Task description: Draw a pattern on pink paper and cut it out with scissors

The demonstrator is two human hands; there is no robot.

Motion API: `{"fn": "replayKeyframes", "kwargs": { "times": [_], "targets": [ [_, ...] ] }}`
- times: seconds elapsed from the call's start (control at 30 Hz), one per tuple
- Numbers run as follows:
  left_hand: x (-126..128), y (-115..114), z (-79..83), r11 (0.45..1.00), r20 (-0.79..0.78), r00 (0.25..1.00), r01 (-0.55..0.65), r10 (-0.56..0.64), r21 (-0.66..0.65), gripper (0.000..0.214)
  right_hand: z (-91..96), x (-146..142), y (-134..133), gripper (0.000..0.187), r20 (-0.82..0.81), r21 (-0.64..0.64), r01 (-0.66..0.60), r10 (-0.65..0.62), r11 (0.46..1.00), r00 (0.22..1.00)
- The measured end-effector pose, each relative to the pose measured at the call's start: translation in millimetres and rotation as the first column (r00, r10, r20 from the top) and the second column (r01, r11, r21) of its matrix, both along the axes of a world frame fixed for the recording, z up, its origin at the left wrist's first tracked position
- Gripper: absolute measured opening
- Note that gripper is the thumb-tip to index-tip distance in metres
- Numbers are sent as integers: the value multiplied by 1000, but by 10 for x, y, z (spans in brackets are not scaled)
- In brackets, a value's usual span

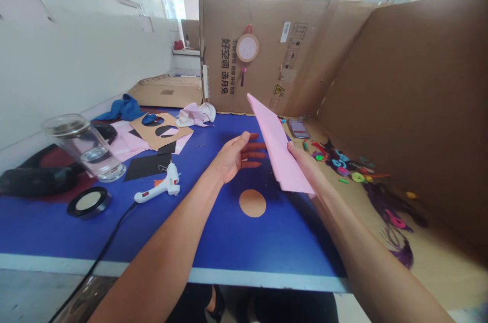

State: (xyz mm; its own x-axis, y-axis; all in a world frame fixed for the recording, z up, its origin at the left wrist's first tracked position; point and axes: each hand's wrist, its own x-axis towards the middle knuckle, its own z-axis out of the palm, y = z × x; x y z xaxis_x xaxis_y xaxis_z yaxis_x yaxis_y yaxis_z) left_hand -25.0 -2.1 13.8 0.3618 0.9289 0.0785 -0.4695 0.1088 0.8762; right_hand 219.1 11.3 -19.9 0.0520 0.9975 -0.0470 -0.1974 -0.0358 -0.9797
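A folded pink sheet (280,148), cloth or paper, is held up above the table by my right hand (305,163), whose thumb lies on its near face while the other fingers are hidden behind it. To its left, my left hand (236,158) is held in the air with fingers apart and nothing in it; its fingertips come close to the sheet's left edge. Below both hands a round tan cardboard disc (252,203) lies flat on the blue tabletop (224,241).
Left are a white glue gun (162,185), a glass of water (93,153), a round black-rimmed container (89,201) and cardboard with cut holes (152,132). Colourful trinkets (343,163) and a phone (298,128) lie right. A round ornament (247,47) hangs on the cardboard wall (305,74).
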Motion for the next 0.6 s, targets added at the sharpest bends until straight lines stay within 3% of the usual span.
{"fn": "replayKeyframes", "kwargs": {
  "times": [0.1, 0.2, 0.6],
  "targets": [
    [19, -2, -18, 1000, 14, 1000, -16, 16, 25, 63, 60, -84, -61, 30, 94, 31, 92, -95, 995, 991],
    [35, -6, -34, 999, 16, 999, -50, 50, 20, 56, 109, -144, -109, 31, 107, 67, 80, -87, 995, 990],
    [32, -13, -41, 998, 64, 996, -67, 66, 11, 46, 110, -169, -106, 27, 46, -65, 70, -67, 995, 997]
  ]
}}
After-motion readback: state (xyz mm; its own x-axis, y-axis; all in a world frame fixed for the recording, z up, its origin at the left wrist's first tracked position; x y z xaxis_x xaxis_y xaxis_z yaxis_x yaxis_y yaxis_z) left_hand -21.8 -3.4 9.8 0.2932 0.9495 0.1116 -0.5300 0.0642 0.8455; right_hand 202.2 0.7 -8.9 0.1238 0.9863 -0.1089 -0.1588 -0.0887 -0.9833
